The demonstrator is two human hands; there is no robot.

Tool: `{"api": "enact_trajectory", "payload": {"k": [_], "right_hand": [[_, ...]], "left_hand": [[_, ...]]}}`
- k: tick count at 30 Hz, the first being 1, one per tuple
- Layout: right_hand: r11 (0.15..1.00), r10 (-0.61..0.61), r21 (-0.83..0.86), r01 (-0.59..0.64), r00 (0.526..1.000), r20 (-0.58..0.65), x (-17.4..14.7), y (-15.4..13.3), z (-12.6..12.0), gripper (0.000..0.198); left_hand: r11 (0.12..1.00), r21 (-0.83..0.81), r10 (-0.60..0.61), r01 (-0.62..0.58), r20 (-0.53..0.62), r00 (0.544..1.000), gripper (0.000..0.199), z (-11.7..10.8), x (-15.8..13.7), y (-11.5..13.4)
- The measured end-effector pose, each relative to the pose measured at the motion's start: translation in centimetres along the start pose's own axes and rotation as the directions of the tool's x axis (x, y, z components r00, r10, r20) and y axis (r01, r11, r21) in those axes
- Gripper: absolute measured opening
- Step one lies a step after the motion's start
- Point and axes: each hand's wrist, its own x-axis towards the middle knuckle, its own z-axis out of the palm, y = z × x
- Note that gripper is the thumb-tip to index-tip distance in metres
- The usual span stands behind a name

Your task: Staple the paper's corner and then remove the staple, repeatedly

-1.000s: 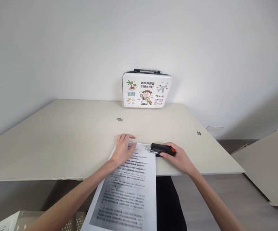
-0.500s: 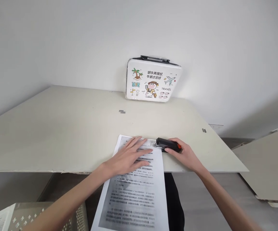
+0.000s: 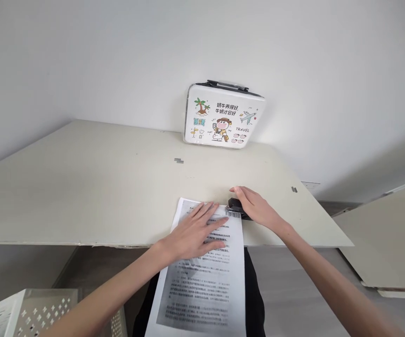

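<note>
Printed paper (image 3: 202, 285) lies partly on the table and hangs over its front edge towards me. My left hand (image 3: 197, 231) rests flat on its upper part, fingers spread. At the paper's top right corner sits a black stapler (image 3: 235, 204), its front end over the edge of the sheet by the barcode. My right hand (image 3: 254, 206) lies over the stapler's rear part from above, fingers close together and bent over it. The hand hides the stapler's back half, and how the fingertips meet it cannot be made out.
A white case (image 3: 225, 117) with cartoon prints and a black handle stands at the back against the wall. Small grey metal strips, apparently staples (image 3: 179, 160), lie on the table (image 3: 83, 187), with more staples (image 3: 294, 189) at right. A perforated white basket (image 3: 44, 311) stands below left.
My right hand has shifted from gripping the stapler's rear sides to lying over its top. The paper and my left hand appear slightly farther right as the view shifted.
</note>
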Motion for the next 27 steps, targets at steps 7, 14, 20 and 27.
{"api": "enact_trajectory", "payload": {"k": [7, 14, 20, 27], "right_hand": [[0.993, 0.049, -0.108, -0.035, 0.99, 0.129, 0.8, -2.2, 0.1, 0.07], [0.989, 0.057, -0.142, -0.035, 0.986, 0.154, 0.8, -2.1, 0.1, 0.067], [0.985, 0.065, -0.17, -0.032, 0.979, 0.192, 1.2, -2.0, 0.1, 0.063], [0.983, 0.046, -0.182, -0.008, 0.978, 0.205, 1.1, -2.5, 0.2, 0.059]], "left_hand": [[0.995, 0.092, -0.023, 0.022, 0.004, 1.0, 0.066, 0.4, 0.1, 0.3], [0.992, 0.124, -0.029, 0.028, 0.01, 1.0, 0.066, 0.5, 0.4, 0.4], [0.99, 0.14, -0.019, 0.017, 0.011, 1.0, 0.068, 0.8, 0.4, 0.3], [0.989, 0.143, -0.026, 0.023, 0.023, 0.999, 0.068, 0.6, 0.5, 0.2]]}}
